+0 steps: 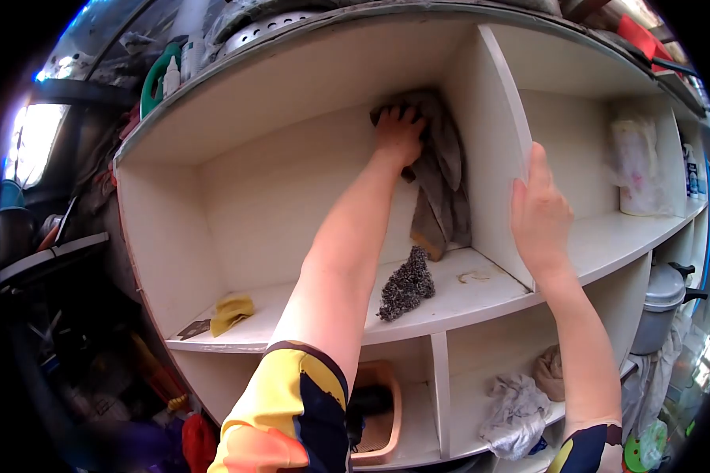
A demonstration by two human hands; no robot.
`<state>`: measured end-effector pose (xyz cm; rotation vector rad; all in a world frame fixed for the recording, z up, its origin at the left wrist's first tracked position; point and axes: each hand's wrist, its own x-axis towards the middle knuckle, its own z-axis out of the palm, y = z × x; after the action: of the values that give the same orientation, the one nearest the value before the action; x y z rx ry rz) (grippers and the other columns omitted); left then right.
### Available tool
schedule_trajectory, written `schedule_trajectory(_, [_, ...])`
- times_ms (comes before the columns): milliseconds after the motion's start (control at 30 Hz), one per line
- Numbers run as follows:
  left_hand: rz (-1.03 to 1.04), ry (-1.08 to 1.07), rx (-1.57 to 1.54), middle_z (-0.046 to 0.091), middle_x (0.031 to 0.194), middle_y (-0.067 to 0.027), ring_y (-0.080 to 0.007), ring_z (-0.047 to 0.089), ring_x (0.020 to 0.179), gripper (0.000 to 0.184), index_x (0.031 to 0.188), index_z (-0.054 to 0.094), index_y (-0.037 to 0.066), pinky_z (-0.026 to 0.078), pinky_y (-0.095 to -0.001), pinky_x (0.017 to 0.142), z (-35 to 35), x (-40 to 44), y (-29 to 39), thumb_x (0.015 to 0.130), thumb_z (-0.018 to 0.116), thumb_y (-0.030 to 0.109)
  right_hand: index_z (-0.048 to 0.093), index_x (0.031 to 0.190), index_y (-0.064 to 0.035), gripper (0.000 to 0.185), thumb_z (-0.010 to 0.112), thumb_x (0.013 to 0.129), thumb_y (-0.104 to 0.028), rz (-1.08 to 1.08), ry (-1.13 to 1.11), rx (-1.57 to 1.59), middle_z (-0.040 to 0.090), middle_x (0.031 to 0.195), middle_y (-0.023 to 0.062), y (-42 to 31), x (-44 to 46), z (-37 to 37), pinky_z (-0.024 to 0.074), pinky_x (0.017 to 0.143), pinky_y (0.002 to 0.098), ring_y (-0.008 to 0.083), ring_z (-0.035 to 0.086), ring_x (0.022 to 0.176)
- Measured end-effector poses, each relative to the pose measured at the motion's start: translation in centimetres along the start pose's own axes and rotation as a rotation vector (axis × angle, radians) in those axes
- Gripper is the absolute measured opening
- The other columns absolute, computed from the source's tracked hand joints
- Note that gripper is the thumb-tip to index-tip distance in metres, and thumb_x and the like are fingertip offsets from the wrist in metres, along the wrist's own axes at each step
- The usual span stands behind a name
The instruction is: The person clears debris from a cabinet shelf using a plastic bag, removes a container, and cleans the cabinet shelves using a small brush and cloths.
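My left hand (401, 135) presses a dark grey-brown cloth (442, 169) against the back wall of the upper left compartment, near its right corner. The cloth hangs down from my fingers to the shelf board. My right hand (543, 217) rests at the front edge of the white upright divider (503, 87), its fingers pointing up and holding that edge. A dark speckled scrubbing pad (407, 285) lies on the shelf below the cloth. Further left on the same shelf (481, 303) sits a folded yellow cloth (231, 313) beside a small dark flat piece (195, 329).
A plastic-wrapped roll (636, 167) stands in the right compartment. Lower down are an orange-pink basket (394, 418), a crumpled grey cloth (515, 414) and a lidded pot (661, 307). Bottles (191, 57) and a perforated metal item (268, 30) sit on top.
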<state>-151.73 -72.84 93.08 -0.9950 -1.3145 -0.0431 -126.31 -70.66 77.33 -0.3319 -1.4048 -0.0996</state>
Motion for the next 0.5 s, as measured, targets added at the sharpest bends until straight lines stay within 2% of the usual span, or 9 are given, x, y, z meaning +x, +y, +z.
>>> schedule_trajectory(133, [0.05,-0.05,-0.011,0.049,0.128,-0.0073,-0.0297,0.044,0.118,0.044,0.119,0.058,0.017,0.033,-0.0441,0.102,-0.8,-1.6,-3.5,0.075,0.061,0.026,0.035,0.128,0.0018,0.047,0.053,0.085,-0.002,-0.053,0.031,0.004,0.06,0.106,0.0189,0.4,-0.2,0.2,0.0487,0.069,0.0468,0.0375,0.061,0.088])
schedule_trajectory(200, [0.038,0.087,-0.022,0.05,0.126,-0.008,-0.031,0.045,0.116,0.041,0.116,0.058,0.015,0.037,-0.0432,0.1,-0.7,-3.5,-5.5,0.077,0.059,0.026,0.035,0.128,0.0021,0.047,0.053,0.085,-0.002,-0.065,0.066,-0.003,0.06,0.106,0.0195,0.5,0.1,-0.1,0.0484,0.07,0.047,0.0378,0.061,0.089])
schedule_trajectory(333, [-0.11,0.062,0.098,0.049,0.128,-0.0092,-0.0316,0.045,0.116,0.037,0.112,0.059,0.009,0.04,-0.0423,0.098,-2.0,-7.5,-10.8,0.078,0.06,0.022,0.036,0.127,0.0018,0.046,0.052,0.084,-0.001,-0.068,0.047,0.006,0.06,0.107,0.0199,0.5,-0.1,-0.1,0.0481,0.072,0.0472,0.0386,0.061,0.09])
schedule_trajectory(400, [-0.158,0.077,0.165,0.049,0.126,-0.009,-0.0333,0.045,0.115,0.034,0.111,0.059,0.01,0.044,-0.0445,0.093,-2.3,-10.0,-13.9,0.081,0.059,0.026,0.036,0.127,0.0015,0.046,0.052,0.084,-0.001,-0.073,0.06,0.018,0.06,0.106,0.0197,0.4,0.0,-0.2,0.0481,0.072,0.0473,0.0387,0.061,0.089])
schedule_trajectory(467, [-0.216,0.137,0.262,0.048,0.127,-0.0109,-0.0348,0.044,0.115,0.032,0.11,0.059,0.009,0.044,-0.0468,0.092,-2.3,-12.9,-16.7,0.081,0.059,0.023,0.035,0.127,0.0017,0.046,0.052,0.084,0.0,-0.041,0.008,0.053,0.06,0.105,0.0197,0.2,-0.1,-0.4,0.0478,0.07,0.0475,0.0389,0.061,0.088])
schedule_trajectory(500, [-0.298,0.119,0.332,0.046,0.129,-0.0131,-0.0358,0.043,0.117,0.038,0.116,0.055,0.008,0.043,-0.0471,0.094,-1.6,-14.6,-18.8,0.081,0.06,0.024,0.035,0.127,0.0017,0.046,0.052,0.084,0.0,-0.035,0.008,0.044,0.06,0.105,0.0197,0.3,-0.1,-0.4,0.0478,0.07,0.0475,0.0389,0.061,0.088])
